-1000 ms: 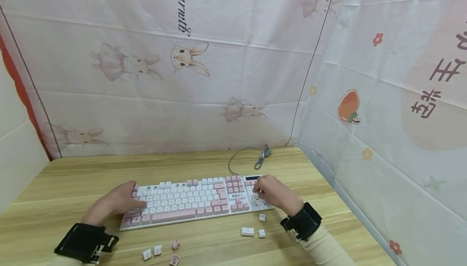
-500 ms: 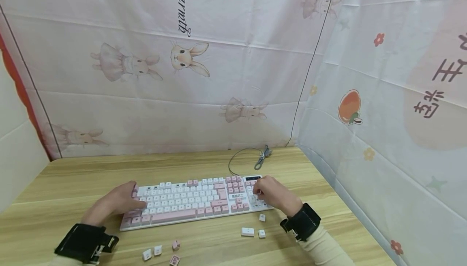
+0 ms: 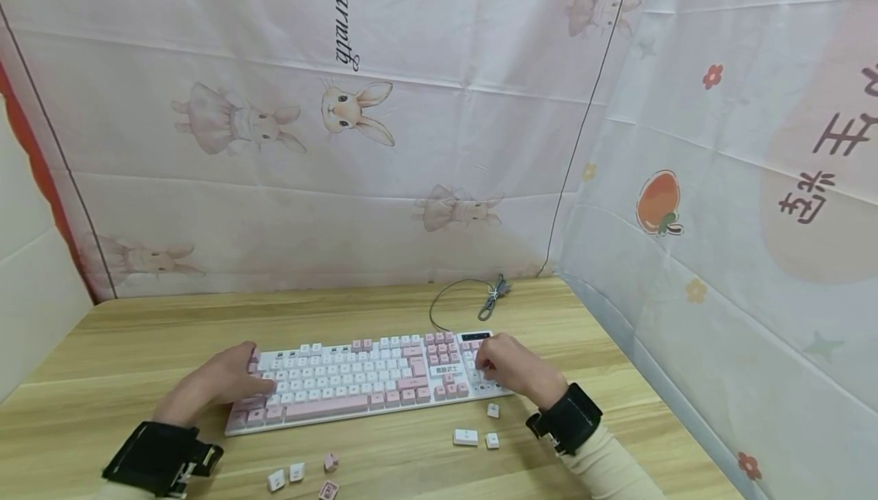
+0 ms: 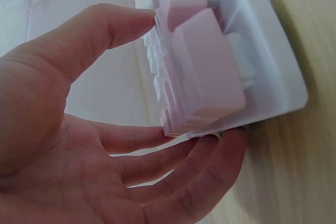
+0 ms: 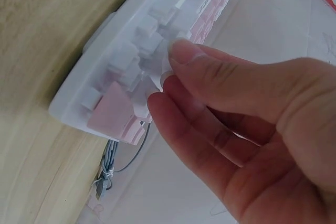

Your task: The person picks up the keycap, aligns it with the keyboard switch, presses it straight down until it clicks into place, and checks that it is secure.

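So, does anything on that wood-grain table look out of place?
Yes. Five white plastic keycaps and two pink keycaps lie loose in front of the pink-and-white keyboard, which is odd because keycaps normally sit on it. Bare white key posts show on it near the right hand.

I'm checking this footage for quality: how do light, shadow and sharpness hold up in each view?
Head: bright, fairly even light, but print on the loose keycaps is too small to read; left wrist: the keyboard throws a soft shadow on the wooden table; right wrist: white keys near the right hand look washed out, edges soft.
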Available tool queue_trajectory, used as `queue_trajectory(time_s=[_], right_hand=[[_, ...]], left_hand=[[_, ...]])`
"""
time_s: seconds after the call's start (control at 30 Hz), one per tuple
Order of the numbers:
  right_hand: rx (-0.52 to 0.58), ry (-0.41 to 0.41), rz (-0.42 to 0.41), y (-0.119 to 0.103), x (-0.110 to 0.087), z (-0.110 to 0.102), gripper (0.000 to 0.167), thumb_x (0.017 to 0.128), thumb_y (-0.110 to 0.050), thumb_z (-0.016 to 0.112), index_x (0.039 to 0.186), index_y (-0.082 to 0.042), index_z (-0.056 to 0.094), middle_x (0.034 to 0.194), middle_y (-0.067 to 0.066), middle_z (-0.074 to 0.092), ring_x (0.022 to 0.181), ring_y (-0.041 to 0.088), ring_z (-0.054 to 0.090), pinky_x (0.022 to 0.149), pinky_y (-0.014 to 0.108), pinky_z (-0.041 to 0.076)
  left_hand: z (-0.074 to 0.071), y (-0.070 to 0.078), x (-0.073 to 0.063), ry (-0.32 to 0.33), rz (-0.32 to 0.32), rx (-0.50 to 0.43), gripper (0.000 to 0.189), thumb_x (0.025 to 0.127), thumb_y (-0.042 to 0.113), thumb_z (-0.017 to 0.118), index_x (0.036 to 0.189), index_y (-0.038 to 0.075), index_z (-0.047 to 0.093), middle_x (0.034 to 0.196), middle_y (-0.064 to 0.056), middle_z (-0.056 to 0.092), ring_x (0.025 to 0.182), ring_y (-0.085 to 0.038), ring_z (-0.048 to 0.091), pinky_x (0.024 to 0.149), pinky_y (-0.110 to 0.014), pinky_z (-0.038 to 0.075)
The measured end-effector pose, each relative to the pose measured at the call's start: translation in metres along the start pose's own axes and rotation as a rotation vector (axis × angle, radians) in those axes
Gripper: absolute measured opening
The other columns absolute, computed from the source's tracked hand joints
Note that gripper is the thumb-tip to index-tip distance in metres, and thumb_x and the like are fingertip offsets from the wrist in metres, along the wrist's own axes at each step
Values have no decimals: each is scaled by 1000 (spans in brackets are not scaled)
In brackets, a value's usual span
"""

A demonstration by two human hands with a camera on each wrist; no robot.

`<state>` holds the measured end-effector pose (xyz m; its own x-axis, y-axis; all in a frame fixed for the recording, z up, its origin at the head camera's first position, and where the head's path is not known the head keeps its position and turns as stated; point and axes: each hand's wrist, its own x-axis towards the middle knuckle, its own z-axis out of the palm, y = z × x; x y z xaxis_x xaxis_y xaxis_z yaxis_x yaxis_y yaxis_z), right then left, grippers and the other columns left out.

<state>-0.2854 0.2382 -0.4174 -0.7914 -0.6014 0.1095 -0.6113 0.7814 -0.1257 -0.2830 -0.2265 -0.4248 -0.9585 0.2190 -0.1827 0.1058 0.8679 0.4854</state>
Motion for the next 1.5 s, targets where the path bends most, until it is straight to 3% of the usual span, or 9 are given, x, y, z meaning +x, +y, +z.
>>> queue_trajectory(time_s=[0.43, 0.67, 0.87, 1.17, 1.5], right_hand=[[-9, 17, 0, -2, 0, 1, 12, 80, 6, 81, 84, -5, 79, 83, 4, 74, 73, 7, 57, 67, 23, 54], [-16, 50, -1, -1, -1, 3, 15, 78, 6, 80, 74, -6, 74, 71, 1, 68, 65, 6, 49, 60, 20, 46], [-23, 101, 16, -1, -2, 3, 22, 74, 9, 77, 67, -9, 67, 65, -1, 62, 62, 5, 45, 57, 18, 40], [-52, 112, -39, 1, -2, 4, 28, 76, 16, 68, 65, -9, 62, 63, -6, 51, 61, 4, 40, 57, 17, 36], [-60, 114, 3, 0, 0, 7, 25, 79, 11, 75, 67, -10, 69, 65, -4, 61, 62, 4, 46, 58, 18, 43]], left_hand=[[0, 1, 0, -6, -12, -11, 99, 90, 35, 77, 145, -28, 24, 146, -51, 33, 135, -66, 36, 111, -71, 38], [0, 1, -1, -6, -13, -17, 99, 90, 35, 77, 145, -28, 23, 147, -51, 32, 135, -66, 36, 111, -71, 37], [-1, 2, -1, -8, -19, -21, 101, 90, 35, 77, 146, -28, 22, 148, -51, 30, 137, -66, 34, 113, -71, 35], [0, 1, 0, -7, -4, -9, 99, 90, 35, 77, 144, -28, 24, 146, -51, 33, 134, -66, 37, 111, -71, 38], [1, 1, 1, 3, -7, -4, 96, 90, 34, 77, 143, -28, 26, 145, -51, 35, 133, -65, 40, 110, -69, 41]])
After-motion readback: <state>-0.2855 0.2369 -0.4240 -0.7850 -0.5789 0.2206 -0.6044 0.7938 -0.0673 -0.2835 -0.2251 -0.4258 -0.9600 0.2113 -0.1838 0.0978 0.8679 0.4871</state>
